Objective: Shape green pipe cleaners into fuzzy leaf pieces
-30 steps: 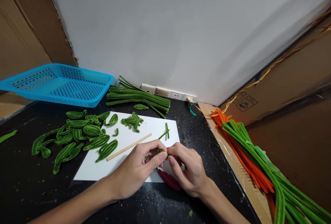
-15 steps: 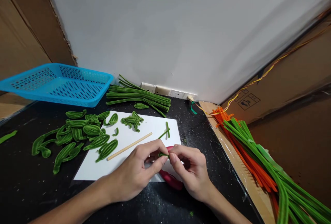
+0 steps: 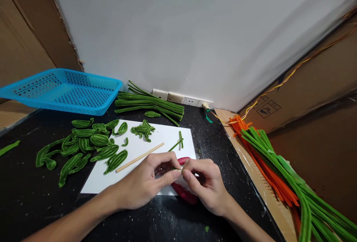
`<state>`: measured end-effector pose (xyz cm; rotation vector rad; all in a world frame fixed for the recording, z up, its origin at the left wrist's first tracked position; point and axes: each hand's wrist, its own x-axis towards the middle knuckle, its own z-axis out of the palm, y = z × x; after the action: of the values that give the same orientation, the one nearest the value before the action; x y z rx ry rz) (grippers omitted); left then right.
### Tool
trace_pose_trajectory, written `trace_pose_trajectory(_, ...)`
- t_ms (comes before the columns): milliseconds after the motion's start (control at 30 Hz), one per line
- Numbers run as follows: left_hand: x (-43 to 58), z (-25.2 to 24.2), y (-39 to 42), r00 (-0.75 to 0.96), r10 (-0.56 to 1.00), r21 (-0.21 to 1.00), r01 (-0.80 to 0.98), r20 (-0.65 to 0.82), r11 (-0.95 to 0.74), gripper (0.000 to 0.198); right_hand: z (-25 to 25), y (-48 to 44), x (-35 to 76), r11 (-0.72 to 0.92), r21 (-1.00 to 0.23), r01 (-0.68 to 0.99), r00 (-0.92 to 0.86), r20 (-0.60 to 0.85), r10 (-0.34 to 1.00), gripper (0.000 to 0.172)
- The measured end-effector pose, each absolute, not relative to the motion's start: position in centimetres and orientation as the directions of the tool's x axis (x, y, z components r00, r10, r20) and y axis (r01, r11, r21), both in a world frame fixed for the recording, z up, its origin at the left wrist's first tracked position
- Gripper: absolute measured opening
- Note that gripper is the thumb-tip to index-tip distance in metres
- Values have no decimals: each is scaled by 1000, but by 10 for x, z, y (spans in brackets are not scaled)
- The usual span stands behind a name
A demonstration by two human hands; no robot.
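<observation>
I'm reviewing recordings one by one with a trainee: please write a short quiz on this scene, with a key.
1. Which lies diagonally on the white paper? A) a spoon; B) a wooden stick; C) a hammer.
2. True or false: the left hand and right hand have their fingertips at a small green piece.
3. Fill in: the blue perforated basket is to the ____ of the dark green pipe-cleaner bundle.
Key: 1. B; 2. true; 3. left.

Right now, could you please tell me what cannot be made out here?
In the head view:
Green piece: mostly hidden by the left hand and right hand.
Red parts: both hands hide whether they join.
Bright green strips: cut off by the picture's edges.
Box print: too small to read.
</observation>
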<state>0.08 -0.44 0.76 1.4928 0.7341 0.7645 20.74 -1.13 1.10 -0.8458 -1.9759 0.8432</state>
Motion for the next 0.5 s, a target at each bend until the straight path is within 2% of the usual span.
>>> trace_pose_trajectory(233,0,13,-6,582,805,986,27,117,-163,18,10,-14,204,447,-873,196,-392,348,852,41)
trace_pose_trajectory(400,1,8,-7,553,767,897,76,326,-435,13,7,-17,198,310,-950,28,-331,283,900,42)
trace_pose_trajectory(500,1,-1,-8,543,665,753,88,513,-653,14,11,-18,194,268,-963,-5,-331,254,909,40)
